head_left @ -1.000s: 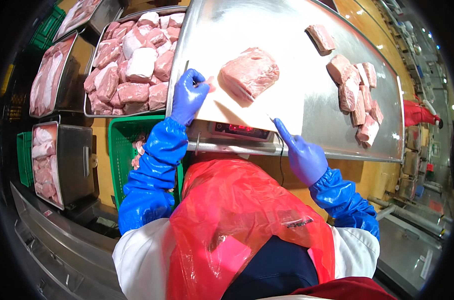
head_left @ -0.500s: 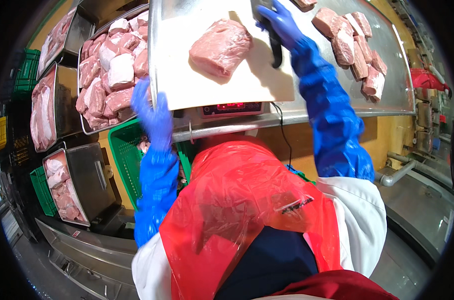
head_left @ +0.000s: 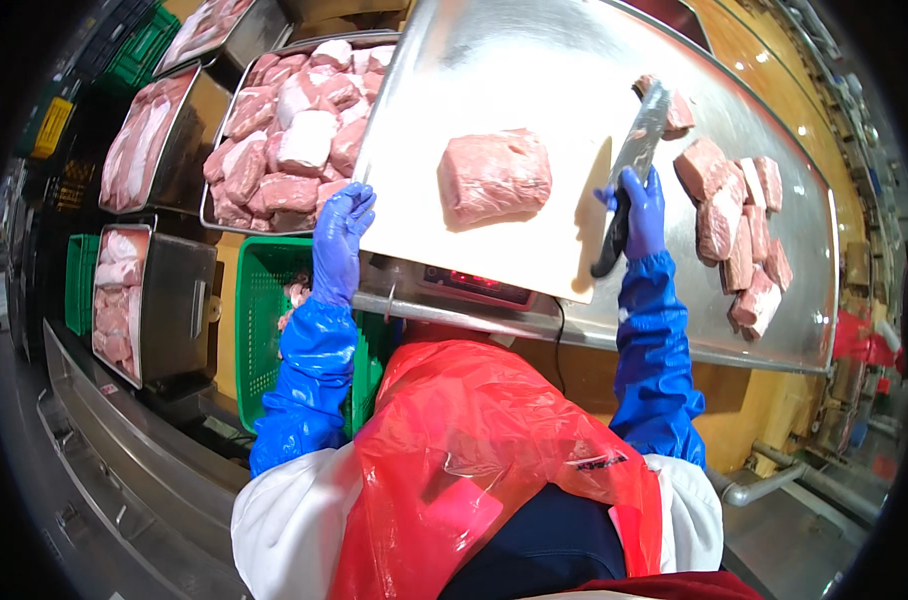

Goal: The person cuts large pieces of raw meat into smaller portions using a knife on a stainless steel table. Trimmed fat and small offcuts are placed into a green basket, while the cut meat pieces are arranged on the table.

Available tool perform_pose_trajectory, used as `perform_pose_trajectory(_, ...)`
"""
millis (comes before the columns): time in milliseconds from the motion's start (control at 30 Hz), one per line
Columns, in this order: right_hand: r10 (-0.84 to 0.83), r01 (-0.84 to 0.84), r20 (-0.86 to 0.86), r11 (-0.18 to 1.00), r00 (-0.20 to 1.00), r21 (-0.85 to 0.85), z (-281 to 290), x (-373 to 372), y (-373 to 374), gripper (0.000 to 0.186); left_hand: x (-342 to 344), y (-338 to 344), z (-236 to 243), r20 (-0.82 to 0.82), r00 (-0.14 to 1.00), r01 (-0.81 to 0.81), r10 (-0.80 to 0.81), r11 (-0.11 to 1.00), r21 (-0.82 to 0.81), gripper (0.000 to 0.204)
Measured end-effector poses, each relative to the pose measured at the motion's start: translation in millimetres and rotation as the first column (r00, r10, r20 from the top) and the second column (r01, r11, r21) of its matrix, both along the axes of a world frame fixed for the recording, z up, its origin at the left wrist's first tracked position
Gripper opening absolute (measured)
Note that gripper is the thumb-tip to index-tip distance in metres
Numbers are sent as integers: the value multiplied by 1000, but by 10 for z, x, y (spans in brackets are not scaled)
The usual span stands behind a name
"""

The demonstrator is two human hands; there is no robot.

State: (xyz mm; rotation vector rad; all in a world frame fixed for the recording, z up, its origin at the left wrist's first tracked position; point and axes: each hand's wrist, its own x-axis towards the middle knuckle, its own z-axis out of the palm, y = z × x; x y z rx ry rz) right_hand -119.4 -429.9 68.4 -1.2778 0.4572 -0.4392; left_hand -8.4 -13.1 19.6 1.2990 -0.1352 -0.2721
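Note:
My right hand (head_left: pixel 644 215), in a blue-purple glove, is closed round the black handle of a large knife (head_left: pixel 644 135). The wide blade points away from me, over the right side of the white cutting board (head_left: pixel 544 245). A thick block of pink raw meat (head_left: pixel 496 175) lies by itself on the board, left of the knife and apart from it. My left hand (head_left: pixel 340 240), gloved alike, is at the board's near left corner. Its fingers are loosely bent and close together, with nothing visible in them; whether they touch the edge is unclear.
Several cut meat pieces (head_left: pixel 719 215) lie on the steel table (head_left: pixel 654 325) to the right. A steel tray (head_left: pixel 210 190) heaped with meat stands at left, near more meat-filled tubs. Below are a green crate (head_left: pixel 249 330) and a scale (head_left: pixel 474 285) with a cable.
My right hand has drawn the knife back toward me, beside the board. My left hand has come up to the board's corner. The whole view has shifted and turned.

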Motion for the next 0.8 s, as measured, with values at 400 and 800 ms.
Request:
perform_pose_trajectory(400, 543, -538, -42, 838, 839, 92, 183, 803, 2583, 54, 47, 767, -413, -562, 818, -321, -121, 715, -621, 58)
perform_pose_trajectory(800, 12, -13, -16, 993, 1000, -116, 513, -121, 1166, 28, 3320, 1966, -658, 408, 758, -651, 509, 550, 524, 39)
